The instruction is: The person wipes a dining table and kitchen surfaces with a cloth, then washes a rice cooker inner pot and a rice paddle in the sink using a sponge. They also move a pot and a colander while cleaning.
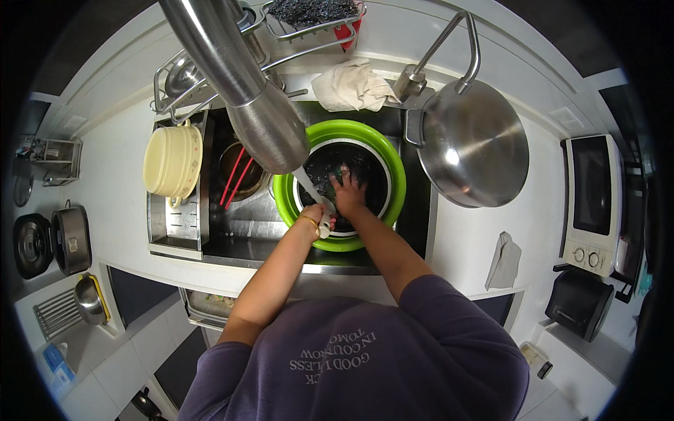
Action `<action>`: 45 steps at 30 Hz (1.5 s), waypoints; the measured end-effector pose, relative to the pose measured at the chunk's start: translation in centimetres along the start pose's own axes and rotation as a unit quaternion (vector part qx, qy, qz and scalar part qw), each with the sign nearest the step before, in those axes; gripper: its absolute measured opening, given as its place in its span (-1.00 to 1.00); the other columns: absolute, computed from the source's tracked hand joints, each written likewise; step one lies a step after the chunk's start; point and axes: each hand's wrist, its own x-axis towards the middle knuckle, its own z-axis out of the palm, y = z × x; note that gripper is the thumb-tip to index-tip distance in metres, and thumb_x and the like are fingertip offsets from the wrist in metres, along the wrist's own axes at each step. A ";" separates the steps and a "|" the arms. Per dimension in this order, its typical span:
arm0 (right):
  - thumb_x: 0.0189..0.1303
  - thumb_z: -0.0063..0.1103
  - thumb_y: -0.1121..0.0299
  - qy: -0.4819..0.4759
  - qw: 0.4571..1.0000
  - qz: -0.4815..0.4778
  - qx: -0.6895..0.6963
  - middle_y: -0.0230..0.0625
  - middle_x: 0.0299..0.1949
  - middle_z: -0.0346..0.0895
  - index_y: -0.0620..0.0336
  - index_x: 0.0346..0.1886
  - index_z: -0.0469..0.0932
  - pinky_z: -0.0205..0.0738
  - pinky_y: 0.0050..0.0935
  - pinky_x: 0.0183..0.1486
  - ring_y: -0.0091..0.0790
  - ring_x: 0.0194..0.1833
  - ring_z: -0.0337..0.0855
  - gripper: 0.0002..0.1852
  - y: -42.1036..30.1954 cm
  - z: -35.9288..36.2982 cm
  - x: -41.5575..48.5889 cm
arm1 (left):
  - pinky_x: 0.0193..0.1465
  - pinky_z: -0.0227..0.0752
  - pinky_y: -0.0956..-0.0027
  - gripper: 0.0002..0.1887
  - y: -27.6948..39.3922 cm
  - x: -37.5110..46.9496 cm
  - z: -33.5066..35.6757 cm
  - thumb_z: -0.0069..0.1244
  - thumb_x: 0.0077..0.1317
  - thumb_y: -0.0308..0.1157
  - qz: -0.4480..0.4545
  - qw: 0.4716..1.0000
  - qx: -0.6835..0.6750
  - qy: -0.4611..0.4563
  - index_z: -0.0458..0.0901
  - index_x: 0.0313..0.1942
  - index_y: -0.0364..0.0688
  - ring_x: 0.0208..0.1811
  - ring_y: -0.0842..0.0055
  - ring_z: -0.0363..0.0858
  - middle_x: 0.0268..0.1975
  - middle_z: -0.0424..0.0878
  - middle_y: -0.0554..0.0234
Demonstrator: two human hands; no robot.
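A lime-green plastic basin [398,184] stands in the stainless steel sink. Inside it is a round black vessel with a white rim [388,192], wet within. My left hand [313,214] grips a white utensil by its handle [324,229], which has a hole at the end. Its other end is partly hidden under the water stream [307,185] from the thick steel faucet [271,129]. My right hand [348,193] reaches into the black vessel with fingers spread. Something small and greenish shows by its fingertips, too blurred to name.
Left of the basin, two red chopsticks [235,178] rest across a dark pot [253,184]. A cream pot [171,160] sits over a steel drainer tray [176,223]. On the right stands a large steel pan [476,147]. A beige cloth [354,87] lies behind the basin, a grey cloth [504,262] at right.
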 end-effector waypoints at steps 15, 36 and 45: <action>0.05 0.13 0.17 0.209 0.889 -0.223 0.340 -0.14 -0.61 0.49 0.28 -0.54 0.48 0.39 -0.36 -0.44 -0.18 -0.51 0.54 -0.68 -6.3 -18.1 4.7 | -0.58 0.43 0.29 -0.84 -0.7 1.3 0.9 -0.34 0.28 -0.39 -0.019 1.000 -0.001 0.016 0.31 -0.25 -0.28 -0.58 0.34 0.45 -0.46 0.47 0.04; 0.05 0.02 0.29 0.009 1.000 -0.010 0.009 -0.09 0.33 -0.22 0.24 0.29 -0.10 -0.13 0.09 0.24 -0.13 0.34 -0.17 -0.24 1.2 -3.0 0.2 | -0.63 0.56 0.22 -0.78 -0.8 2.4 0.7 0.06 0.13 -0.38 0.098 0.989 0.087 0.067 0.44 -0.35 -0.35 -0.65 0.29 0.53 -0.52 0.50 0.08; -0.03 0.07 0.06 -0.045 0.994 -0.032 -0.094 -0.02 0.25 0.02 0.27 0.24 0.08 -0.05 0.04 0.22 -0.13 0.29 -0.01 -0.21 2.4 -1.3 0.9 | -0.54 0.49 -0.01 -0.50 0.0 3.9 3.0 -0.35 0.08 -0.74 0.061 0.994 0.069 0.066 0.07 0.03 -0.07 -0.49 0.06 0.57 -0.36 0.43 0.01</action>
